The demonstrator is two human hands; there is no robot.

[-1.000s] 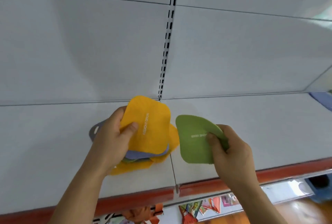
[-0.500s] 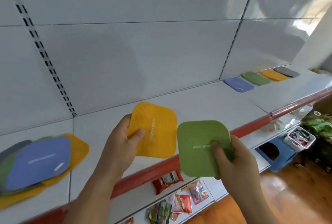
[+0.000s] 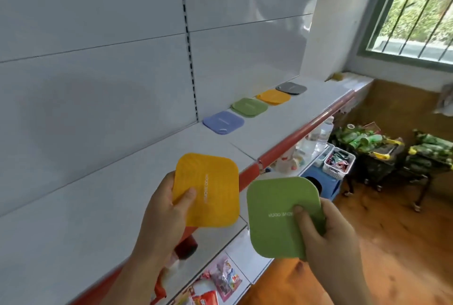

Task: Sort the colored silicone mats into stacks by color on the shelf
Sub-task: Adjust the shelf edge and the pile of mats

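The left hand (image 3: 164,209) pinches a yellow mat (image 3: 208,189) by its left edge, thumb on top, holding it flat above the front of the shelf (image 3: 73,206). To its right the right hand (image 3: 323,233) grips a green mat (image 3: 279,216) at its right side, thumb pressed on the printed face, out past the shelf's red edge strip (image 3: 294,140) and over the aisle. The sorted stacks lie ahead and to the right of both hands, well apart from them, in a row along the shelf running away to the right: blue stack (image 3: 223,122) nearest, then green stack (image 3: 250,106), yellow stack (image 3: 273,96) and grey stack (image 3: 291,88) farthest. The right hand looks nearer that row, so the green mat probably goes first, forward and slightly left, onto the second stack; the yellow mat must travel farther, past the green to the third.
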